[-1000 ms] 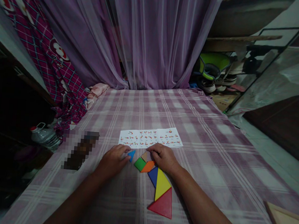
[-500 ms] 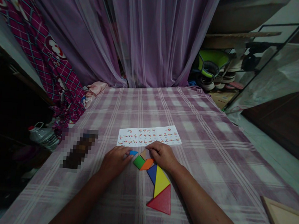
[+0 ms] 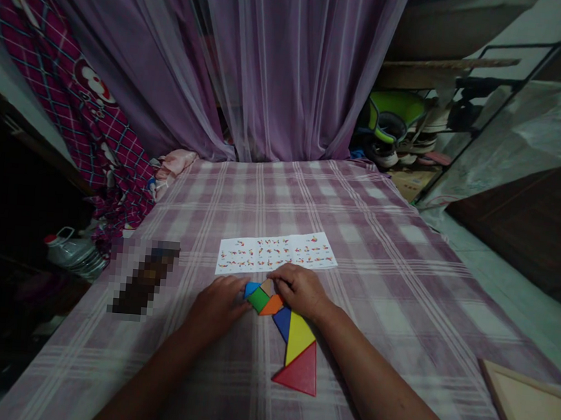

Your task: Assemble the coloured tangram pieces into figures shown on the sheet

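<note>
My left hand [image 3: 217, 305] has its index finger and thumb at the left side of a small light-blue tangram triangle [image 3: 251, 288], which lies against the green square [image 3: 258, 300]. With fingers curled, my right hand [image 3: 301, 289] holds its fingertips at a small wood-coloured triangle [image 3: 266, 286], partly covering it. Beside that hand lies an orange parallelogram [image 3: 272, 305], its right end hidden by the fingers. Toward me follow a dark-blue triangle [image 3: 282, 323], a large yellow triangle [image 3: 300, 336] and a large red triangle [image 3: 299, 370], edges touching.
A printed sheet of small coloured figures [image 3: 277, 252] lies just beyond my hands on the checked bedsheet [image 3: 212, 211]. A wooden tray [image 3: 531, 411] is at the right front. At the left stand a clear plastic bottle [image 3: 75, 253] and a pixelated patch; purple curtains [image 3: 291, 75] hang behind.
My left hand has brought the light-blue triangle right, up against the green square, closing the gap. My right hand stays by the wood-coloured triangle. The whole view has shifted slightly.
</note>
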Demonstrator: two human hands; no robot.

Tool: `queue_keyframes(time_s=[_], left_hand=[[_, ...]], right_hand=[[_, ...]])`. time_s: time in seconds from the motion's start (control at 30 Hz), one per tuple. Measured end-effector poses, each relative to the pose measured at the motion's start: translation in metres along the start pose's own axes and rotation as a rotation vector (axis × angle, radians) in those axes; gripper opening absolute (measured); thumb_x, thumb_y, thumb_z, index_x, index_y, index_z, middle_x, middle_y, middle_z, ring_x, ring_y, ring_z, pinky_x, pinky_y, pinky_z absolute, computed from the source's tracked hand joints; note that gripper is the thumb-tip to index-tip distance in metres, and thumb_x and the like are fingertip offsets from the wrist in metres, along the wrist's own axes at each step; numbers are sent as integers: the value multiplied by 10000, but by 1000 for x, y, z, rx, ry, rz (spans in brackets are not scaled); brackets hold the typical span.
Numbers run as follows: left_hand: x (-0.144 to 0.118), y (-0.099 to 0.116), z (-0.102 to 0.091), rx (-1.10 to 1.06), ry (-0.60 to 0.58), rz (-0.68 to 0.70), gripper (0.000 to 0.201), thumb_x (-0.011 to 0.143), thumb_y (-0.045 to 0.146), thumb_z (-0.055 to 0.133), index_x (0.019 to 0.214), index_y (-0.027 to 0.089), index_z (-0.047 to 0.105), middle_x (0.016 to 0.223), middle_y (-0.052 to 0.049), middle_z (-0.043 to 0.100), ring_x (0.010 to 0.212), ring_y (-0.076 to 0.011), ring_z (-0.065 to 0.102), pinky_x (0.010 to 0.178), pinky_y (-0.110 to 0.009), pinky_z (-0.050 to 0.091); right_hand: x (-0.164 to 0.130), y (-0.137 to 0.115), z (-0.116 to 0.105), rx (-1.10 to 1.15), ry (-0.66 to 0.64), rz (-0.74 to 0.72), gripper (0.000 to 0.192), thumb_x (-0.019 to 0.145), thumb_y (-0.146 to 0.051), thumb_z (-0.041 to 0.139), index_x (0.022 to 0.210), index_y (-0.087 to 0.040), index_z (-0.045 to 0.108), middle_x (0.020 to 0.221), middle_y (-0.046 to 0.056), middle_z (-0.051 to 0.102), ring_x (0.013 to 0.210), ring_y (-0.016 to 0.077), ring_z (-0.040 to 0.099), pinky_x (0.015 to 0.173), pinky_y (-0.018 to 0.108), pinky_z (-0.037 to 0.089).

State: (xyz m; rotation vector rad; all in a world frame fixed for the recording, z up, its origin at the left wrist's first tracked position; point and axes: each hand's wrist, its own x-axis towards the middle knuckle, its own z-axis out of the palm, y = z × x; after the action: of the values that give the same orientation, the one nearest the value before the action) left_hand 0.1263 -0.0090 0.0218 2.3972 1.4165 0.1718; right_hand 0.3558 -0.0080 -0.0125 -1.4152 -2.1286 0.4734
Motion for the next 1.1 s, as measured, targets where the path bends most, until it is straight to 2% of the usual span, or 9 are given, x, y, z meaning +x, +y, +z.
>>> queue_keyframes(time_s=[0.27, 0.6, 0.8, 0.9, 1.0, 1.1], left_hand=[[2, -1, 6, 9, 30, 25, 401, 853, 290, 645, 1249, 264, 587, 1252, -53, 660, 1180, -253, 583, 1002, -392, 460], [1, 1, 7, 13, 44, 34, 411, 848, 290, 644, 1254, 239, 602, 1246, -66, 658, 1179, -263, 576, 1006, -397, 461], [-5, -5, 13, 9, 123, 72, 488, 847, 273, 632, 1327, 216, 557, 1276, -79, 643, 1206, -258, 555, 1042, -401, 438], [-10, -5, 15, 7, 126, 103, 529, 858, 282, 617, 1376, 238, 519, 1298, -68, 624, 1201, -259, 549, 1032, -410, 443], [-14, -2, 16, 17, 120, 123, 543, 851, 281, 622, 1384, 262, 520, 1270, -67, 621, 1169, -263, 557, 1011, -414, 456], [-16, 1, 21, 53, 172, 113, 556, 834, 289, 648, 1378, 278, 533, 1371, -92, 543, 1249, -297, 508, 1038, -447, 434]], right_hand=[[0, -3, -1, 37, -30, 14, 315, 847, -126, 517, 1043, -234, 740, 992, 40, 753, 930, 180, 684, 837, 293, 501], [0, -6, -3, 50, -28, 18, 308, 847, -133, 526, 1023, -251, 750, 985, 27, 760, 917, 187, 689, 824, 304, 506], [0, 3, -14, 176, -20, 131, 296, 844, -122, 511, 997, -216, 746, 990, 35, 761, 921, 177, 691, 836, 303, 516], [-19, 3, -31, 181, -45, 184, 274, 848, -175, 526, 1022, -204, 735, 946, 46, 760, 848, 190, 694, 774, 313, 525], [-56, -8, -45, 200, -45, 261, 352, 849, -284, 560, 1166, -174, 668, 919, 69, 740, 744, 194, 680, 667, 310, 524], [-93, -31, -43, 92, 61, 308, 497, 778, -326, 647, 1252, -185, 599, 1101, 126, 701, 901, 257, 676, 757, 374, 533]])
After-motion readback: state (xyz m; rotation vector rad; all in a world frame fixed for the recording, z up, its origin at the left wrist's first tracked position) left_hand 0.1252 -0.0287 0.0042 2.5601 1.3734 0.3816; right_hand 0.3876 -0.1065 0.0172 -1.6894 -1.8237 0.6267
